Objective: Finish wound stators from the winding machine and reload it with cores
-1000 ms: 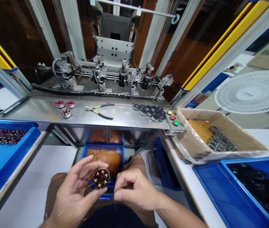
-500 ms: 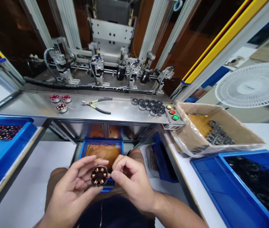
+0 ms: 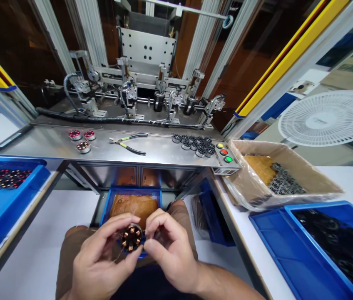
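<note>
A wound motor stator (image 3: 132,238), a round dark ring with copper coils facing up, is held between the thumb and fingers of my left hand (image 3: 103,254). From its lower left a thin copper wire (image 3: 119,254) trails past the palm. Close by the stator's right edge, my right hand (image 3: 172,248) has its thumb and fingers pinched together, apparently on a fine wire end that barely shows. On the metal ledge ahead lie two stators with red coils (image 3: 82,134) and one copper-wound stator (image 3: 83,146). Cutting pliers (image 3: 129,143) rest beside them with handles spread.
Several black stator cores (image 3: 200,146) sit by a button box (image 3: 225,153). Behind stands a machine with fixtures (image 3: 129,93). A lined carton (image 3: 314,183) and blue bin (image 3: 270,241) are at right, a blue tray (image 3: 4,212) at left, another bin (image 3: 108,200) below.
The stator has turned a little in my left hand, and its trailing wire now lies further left. My right thumb and fingers stay pinched beside it. The view has shifted slightly.
</note>
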### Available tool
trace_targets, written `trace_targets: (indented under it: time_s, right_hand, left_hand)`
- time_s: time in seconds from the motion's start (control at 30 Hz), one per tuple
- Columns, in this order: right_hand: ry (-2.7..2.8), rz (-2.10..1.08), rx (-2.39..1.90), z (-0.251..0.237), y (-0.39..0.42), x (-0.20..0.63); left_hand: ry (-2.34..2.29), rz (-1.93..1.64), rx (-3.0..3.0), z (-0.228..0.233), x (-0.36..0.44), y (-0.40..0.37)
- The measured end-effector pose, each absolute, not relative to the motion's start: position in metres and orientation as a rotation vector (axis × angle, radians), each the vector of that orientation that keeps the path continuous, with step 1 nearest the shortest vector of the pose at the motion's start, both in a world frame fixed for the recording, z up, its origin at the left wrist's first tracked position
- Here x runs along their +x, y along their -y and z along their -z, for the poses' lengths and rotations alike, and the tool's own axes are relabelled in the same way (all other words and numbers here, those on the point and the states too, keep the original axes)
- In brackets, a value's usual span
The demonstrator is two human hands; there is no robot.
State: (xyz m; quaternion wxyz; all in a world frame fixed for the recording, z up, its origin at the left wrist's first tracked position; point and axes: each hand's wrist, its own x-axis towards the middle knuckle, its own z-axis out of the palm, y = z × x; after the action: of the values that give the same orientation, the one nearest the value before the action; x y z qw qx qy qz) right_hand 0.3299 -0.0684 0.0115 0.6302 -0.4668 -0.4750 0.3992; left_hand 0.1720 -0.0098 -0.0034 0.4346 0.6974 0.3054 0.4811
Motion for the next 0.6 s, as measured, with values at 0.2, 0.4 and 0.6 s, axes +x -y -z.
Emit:
trace_targets:
  time_s: [0.2, 0.4, 0.6]
  right_hand:
    - [0.974, -1.011, -0.964, -0.015, 0.066, 0.321]
    - [0.857, -1.002, -1.013, -0.005, 0.067, 0.316]
    - [0.956, -0.892, -0.996, -0.015, 0.064, 0.321]
  left_hand:
    - [-0.783, -1.212, 1.838, 0.008, 0.168, 0.018]
    - [-0.743, -1.182, 1.835, 0.008, 0.166, 0.015]
    - [-0.705, -1.174, 1.961, 0.001, 0.169, 0.014]
